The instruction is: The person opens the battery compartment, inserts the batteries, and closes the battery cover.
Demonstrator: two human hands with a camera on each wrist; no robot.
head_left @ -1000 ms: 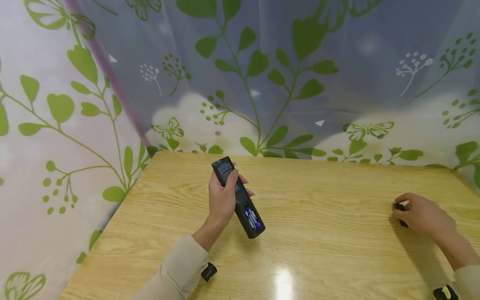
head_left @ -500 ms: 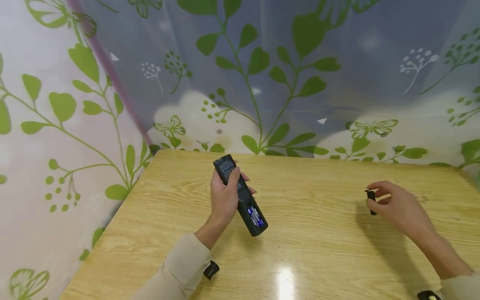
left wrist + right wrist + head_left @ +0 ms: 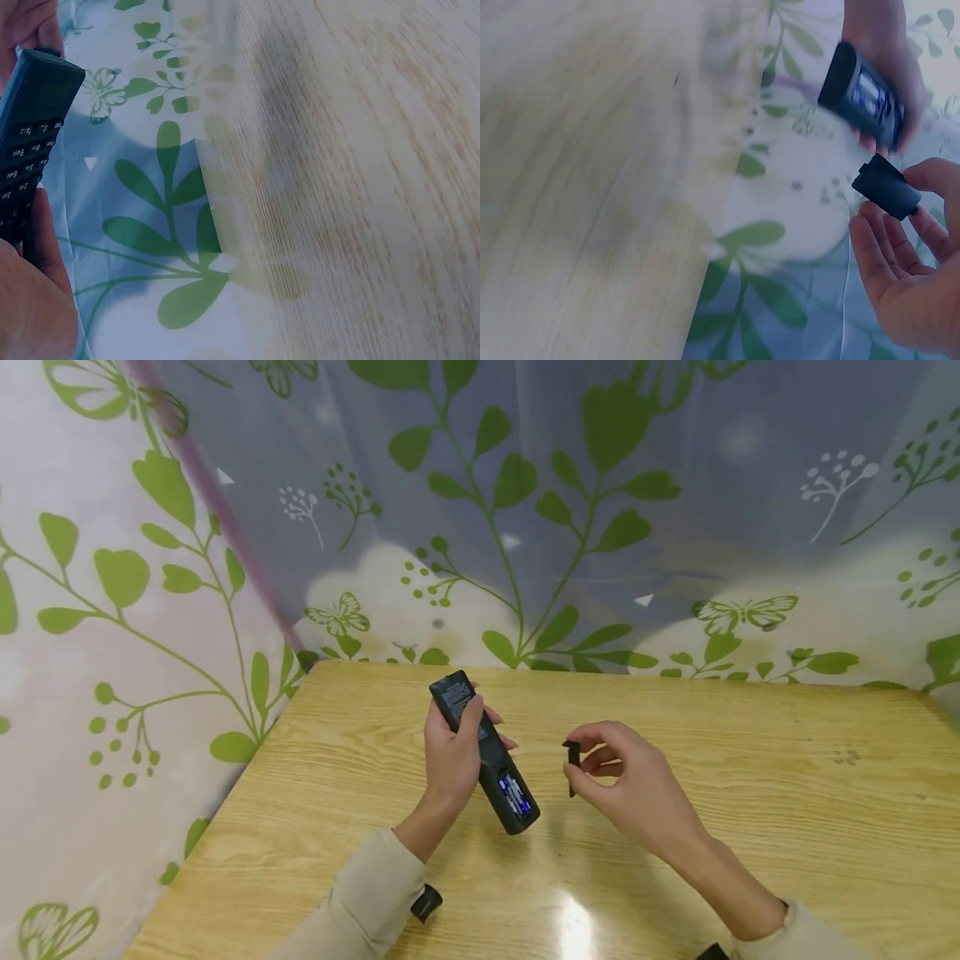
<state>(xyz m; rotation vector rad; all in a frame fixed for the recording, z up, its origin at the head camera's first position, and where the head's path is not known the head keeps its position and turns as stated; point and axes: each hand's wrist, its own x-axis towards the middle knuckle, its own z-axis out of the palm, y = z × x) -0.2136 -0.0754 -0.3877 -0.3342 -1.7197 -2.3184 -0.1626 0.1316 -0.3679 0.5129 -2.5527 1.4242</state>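
My left hand (image 3: 452, 752) grips a black remote control (image 3: 491, 752), its back turned up and the thumb lying across it. Batteries (image 3: 514, 795) show in the uncovered compartment at the remote's near end. In the left wrist view the remote's button side (image 3: 30, 142) is visible. To the right, my right hand (image 3: 637, 785) pinches a small black battery cover (image 3: 574, 768) between thumb and fingers. The right wrist view shows the cover (image 3: 887, 187) flat side on, with a small tab at one edge, a short way from the remote and apart from it.
The wood-grain table (image 3: 750, 752) lies below both hands. A patterned cloth (image 3: 570, 510) with leaves and butterflies hangs behind its far edge and on the left. Small black pieces (image 3: 427, 903) sit by both sleeves.
My right hand has moved left across the table with the battery cover, from the far right to just beside the remote. The left hand and the remote have stayed nearly still.
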